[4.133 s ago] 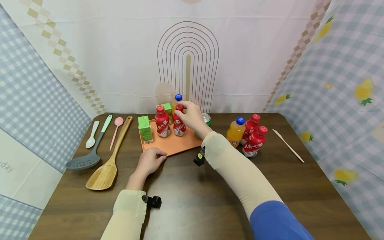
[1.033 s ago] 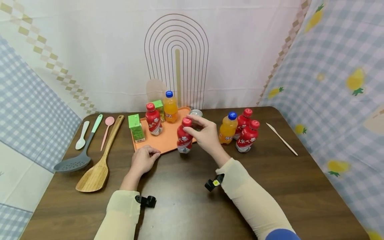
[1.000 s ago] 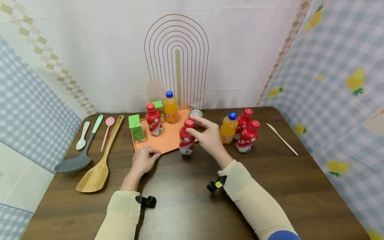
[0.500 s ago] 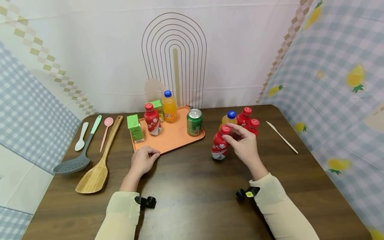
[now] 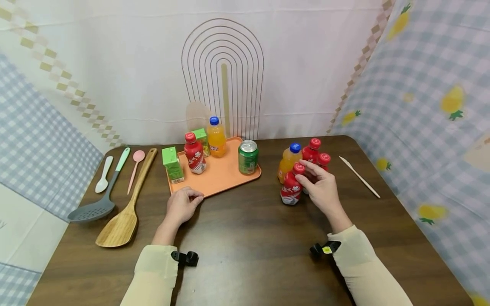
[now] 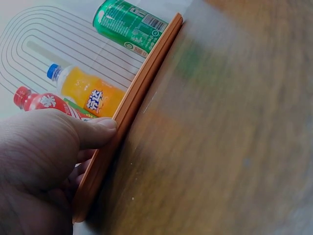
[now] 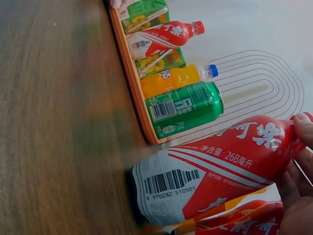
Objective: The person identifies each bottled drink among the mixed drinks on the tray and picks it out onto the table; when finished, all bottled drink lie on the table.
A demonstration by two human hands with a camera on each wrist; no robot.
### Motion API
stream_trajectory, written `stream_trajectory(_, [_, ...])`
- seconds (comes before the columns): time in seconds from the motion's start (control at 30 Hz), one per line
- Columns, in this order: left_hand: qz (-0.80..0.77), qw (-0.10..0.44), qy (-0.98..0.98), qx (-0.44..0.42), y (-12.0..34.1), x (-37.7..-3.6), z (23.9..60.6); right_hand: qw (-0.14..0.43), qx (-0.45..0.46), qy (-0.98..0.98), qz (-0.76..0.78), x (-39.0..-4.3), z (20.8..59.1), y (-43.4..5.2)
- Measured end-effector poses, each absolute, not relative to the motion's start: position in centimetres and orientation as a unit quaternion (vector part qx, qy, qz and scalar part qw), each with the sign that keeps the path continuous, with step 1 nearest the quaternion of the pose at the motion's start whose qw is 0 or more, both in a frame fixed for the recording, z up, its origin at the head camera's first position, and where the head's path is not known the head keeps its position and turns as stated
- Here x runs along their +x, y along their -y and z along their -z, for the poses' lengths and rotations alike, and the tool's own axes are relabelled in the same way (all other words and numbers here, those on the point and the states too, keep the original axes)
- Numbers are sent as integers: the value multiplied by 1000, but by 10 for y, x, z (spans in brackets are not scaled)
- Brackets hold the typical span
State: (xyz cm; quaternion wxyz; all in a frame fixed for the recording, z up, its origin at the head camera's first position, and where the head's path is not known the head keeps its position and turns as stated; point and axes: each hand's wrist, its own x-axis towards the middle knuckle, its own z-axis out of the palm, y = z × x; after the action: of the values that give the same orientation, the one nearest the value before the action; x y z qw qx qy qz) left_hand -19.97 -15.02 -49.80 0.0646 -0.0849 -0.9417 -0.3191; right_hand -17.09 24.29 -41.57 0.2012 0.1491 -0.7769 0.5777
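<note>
My right hand grips a red cola bottle near its cap, thumb and fingers at the neck. The bottle is upright, its base right at the tabletop, in front of an orange soda bottle and two more red bottles, one partly hidden by my hand. My left hand pinches the front rim of the orange tray, thumb on the edge in the left wrist view. On the tray stand a green can, a red bottle, an orange soda bottle and two green drink cartons.
To the left lie a white spoon, a slotted turner, a pink spoon and a wooden spatula. A thin wooden knife lies at the right. Behind the table hangs a patterned cloth.
My right hand has lifted one red bottle off the tray and carried it rightward to beside the other bottles, uncovering the green can. My left hand has stayed at the tray's rim.
</note>
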Motion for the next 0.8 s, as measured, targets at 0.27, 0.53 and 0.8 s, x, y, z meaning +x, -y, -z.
stream_trajectory(0.27, [326,70,940,-77,155,-197,501,159,172,800,-553,-175,408,-249])
stream_trajectory(0.53, [327,70,939,-84,154,-198,501,173,173,808,-536,-174,405,-255])
stream_trajectory(0.8, [325,70,939,-89,151,-200,500,197,154,815,-523,-170,400,-255])
